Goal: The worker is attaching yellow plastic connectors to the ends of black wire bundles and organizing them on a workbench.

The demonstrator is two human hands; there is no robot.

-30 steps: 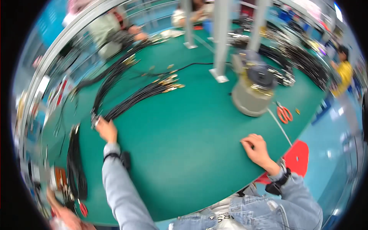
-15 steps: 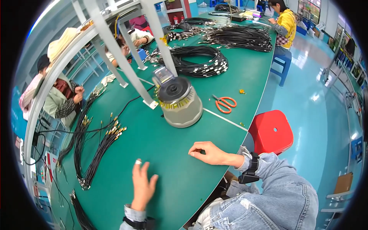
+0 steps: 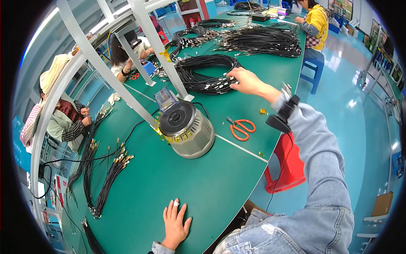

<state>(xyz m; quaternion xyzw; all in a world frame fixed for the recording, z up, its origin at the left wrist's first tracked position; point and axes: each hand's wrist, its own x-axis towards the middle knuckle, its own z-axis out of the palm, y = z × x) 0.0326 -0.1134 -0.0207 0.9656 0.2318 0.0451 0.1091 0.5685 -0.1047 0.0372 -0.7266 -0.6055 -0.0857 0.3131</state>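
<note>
My right hand [image 3: 248, 82] reaches far forward, its bent fingers closed at the near right edge of a looped bundle of black cables [image 3: 198, 70] with white-tagged ends. It appears to pinch a cable end there; the fingertips partly hide the exact grip. My left hand [image 3: 175, 224] lies on the green table [image 3: 186, 182] near the front edge, fingers spread and holding nothing. A white wrap covers one of its fingertips. Between the hands stands a round grey tape dispenser [image 3: 188, 131] with a black top and yellow tape pieces around its rim. Orange-handled scissors [image 3: 241, 129] lie to its right.
A white metal frame [image 3: 95, 51] rises behind the dispenser. Bunched black cables [image 3: 108, 182] lie at left, a larger pile [image 3: 262, 40] farther back. A red stool [image 3: 285, 165] stands by the table's right edge. Several people work around the table, one in yellow [image 3: 318, 23].
My right hand has moved forward from the near table to the looped cables. My left hand has drawn back toward the front edge and come down on the table. The view has shifted.
</note>
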